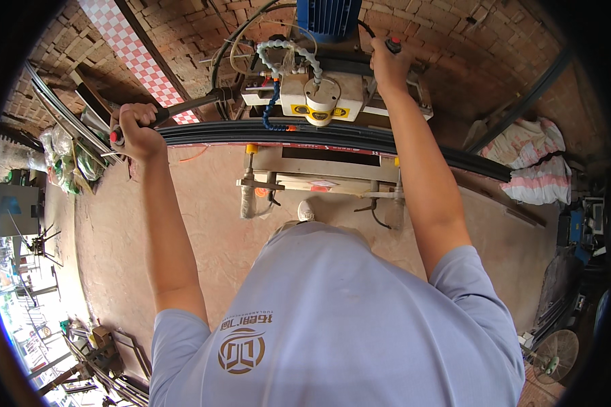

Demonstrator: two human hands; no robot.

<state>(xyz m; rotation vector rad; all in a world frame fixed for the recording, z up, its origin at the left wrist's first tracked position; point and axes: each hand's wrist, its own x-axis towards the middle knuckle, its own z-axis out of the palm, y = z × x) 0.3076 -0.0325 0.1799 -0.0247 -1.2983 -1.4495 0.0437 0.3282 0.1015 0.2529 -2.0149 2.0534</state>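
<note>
The floor (108, 251) spread beneath everything, pinkish and dusty. Over it stood the machine (349, 91), its white body bearing yellow labels. The bars (251, 134), long and dark, lay across the machine's near side, passing under the right forearm toward the pale, pink-marked sacks (540, 142). Above the white body in view sat the blue motor (329, 17). Two clamps (251, 183) with yellow tips stood just nearer the person than the bars; whether the tips touched them could not be told. The hands were well apart: the left hand (141, 129) wrapped round a dark lever (183, 108), the right hand (390, 64) closed on a red-ended handle (392, 45). A blue hose (271, 108) hung beside the white body. Smallest was a pale shoe (306, 210).
</note>
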